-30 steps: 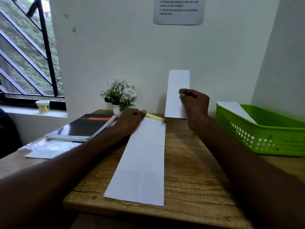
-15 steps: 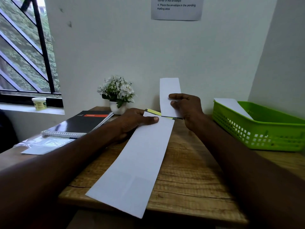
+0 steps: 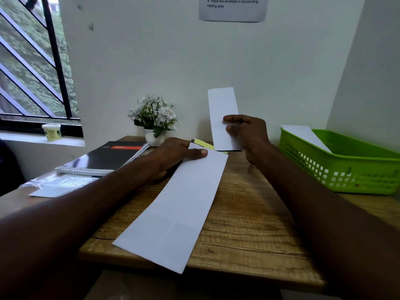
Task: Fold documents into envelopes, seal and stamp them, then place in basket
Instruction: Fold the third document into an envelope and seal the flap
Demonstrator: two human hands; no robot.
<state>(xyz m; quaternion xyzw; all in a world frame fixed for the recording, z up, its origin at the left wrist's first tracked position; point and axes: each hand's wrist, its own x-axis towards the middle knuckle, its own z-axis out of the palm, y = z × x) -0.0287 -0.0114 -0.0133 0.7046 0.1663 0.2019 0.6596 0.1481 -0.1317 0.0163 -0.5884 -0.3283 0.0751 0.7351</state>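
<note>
Wooden table (image 3: 249, 215) against a white wall, window far left. Spiral notebook (image 3: 106, 156) far left, bare wood near right. Left hand (image 3: 173, 156) pinching envelope (image 3: 177, 204) overhanging the near edge; right hand (image 3: 249, 133) gripping folded document (image 3: 223, 109) upright. Green basket (image 3: 346, 167) right.

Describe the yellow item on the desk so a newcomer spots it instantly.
Start at the white flower pot by the back wall of the wooden desk. Just right of it, a flat yellow piece lies between the two hands, partly covered by white paper. It is the only yellow thing among the white sheets.
</note>
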